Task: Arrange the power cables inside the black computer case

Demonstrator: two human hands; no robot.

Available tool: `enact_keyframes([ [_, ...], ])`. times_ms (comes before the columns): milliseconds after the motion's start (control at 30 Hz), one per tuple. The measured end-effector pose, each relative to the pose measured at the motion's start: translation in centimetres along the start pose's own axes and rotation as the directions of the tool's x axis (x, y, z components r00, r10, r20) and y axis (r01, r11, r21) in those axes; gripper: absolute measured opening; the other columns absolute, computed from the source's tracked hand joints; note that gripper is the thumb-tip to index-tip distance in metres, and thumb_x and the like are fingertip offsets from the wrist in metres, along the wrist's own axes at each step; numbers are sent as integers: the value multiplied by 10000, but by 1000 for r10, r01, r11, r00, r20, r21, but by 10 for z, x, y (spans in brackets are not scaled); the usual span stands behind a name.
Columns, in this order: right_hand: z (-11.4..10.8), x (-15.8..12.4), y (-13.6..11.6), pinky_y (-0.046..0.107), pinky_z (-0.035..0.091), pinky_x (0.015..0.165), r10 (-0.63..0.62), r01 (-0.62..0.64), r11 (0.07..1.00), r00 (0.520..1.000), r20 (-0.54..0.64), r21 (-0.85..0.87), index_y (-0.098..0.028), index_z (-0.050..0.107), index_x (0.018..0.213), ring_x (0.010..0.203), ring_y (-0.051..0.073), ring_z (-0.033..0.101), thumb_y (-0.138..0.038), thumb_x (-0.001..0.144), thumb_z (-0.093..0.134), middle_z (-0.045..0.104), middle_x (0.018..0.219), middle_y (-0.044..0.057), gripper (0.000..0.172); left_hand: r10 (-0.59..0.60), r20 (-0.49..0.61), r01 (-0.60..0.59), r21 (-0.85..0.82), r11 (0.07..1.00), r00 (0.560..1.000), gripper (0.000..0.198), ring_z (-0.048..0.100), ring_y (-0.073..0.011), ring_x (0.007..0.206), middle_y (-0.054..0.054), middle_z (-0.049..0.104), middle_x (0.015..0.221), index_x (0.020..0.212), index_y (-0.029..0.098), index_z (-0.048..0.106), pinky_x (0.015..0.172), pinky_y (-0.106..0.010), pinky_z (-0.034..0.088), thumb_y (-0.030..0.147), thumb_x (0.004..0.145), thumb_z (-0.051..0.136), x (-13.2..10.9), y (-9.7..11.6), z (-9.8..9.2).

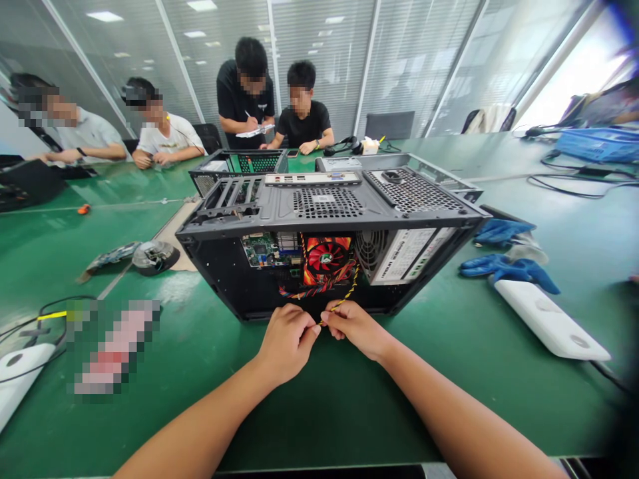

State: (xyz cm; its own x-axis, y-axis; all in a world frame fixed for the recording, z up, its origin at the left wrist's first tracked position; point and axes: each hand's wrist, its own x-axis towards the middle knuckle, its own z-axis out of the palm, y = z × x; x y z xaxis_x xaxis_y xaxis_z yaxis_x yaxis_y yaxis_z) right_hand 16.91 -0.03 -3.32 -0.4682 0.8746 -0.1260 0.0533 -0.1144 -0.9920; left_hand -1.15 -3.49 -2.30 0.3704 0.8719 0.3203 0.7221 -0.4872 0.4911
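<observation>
A black computer case [279, 216] lies on the green table with its side open towards me. Inside it show a red cooling fan [327, 258], a green circuit board [260, 251], a power supply [407, 256] and a bundle of coloured wires [319, 287]. A twisted yellow-and-black cable [352, 290] runs out of the case to my fingers. My right hand [354, 326] pinches this cable just in front of the case. Close beside it, my left hand [289, 339] has thumb and fingers closed on the cable's lower end. The very tip of the cable is hidden by my fingers.
More computer cases [234, 161] stand behind mine. Blue gloves [509, 269] and a white power strip [552, 319] lie to the right, another white strip [22, 379] at the left. A tape roll [154, 256] is left of the case. Several people sit or stand across the table.
</observation>
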Motion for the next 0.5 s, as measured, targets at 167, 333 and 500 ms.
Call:
enact_keyframes([
  [167,1,0,1,234,318,487,15,-15,1000,1000,-8,12,-169,537,633,463,78,406,-480,793,640,453,506,-54,365,11,-5,-11,-4,1000,1000,182,553,-196,827,-22,625,737,729,184,556,724,-336,370,238,899,521,1,0,0],
  [333,0,1,0,238,342,501,-24,24,1000,1000,12,-12,-175,525,640,473,83,424,-474,793,645,462,521,-53,356,-13,24,13,-40,999,1000,188,550,-191,812,-17,606,711,714,184,550,728,-332,380,225,896,523,1,2,-2],
  [500,1,0,-2,237,346,498,18,-18,1000,1000,-13,-12,-164,551,649,482,88,442,-506,783,646,473,525,-44,380,-16,-3,15,-53,998,1000,188,550,-188,809,-16,607,714,712,186,550,721,-330,376,236,892,531,1,1,-1],
])
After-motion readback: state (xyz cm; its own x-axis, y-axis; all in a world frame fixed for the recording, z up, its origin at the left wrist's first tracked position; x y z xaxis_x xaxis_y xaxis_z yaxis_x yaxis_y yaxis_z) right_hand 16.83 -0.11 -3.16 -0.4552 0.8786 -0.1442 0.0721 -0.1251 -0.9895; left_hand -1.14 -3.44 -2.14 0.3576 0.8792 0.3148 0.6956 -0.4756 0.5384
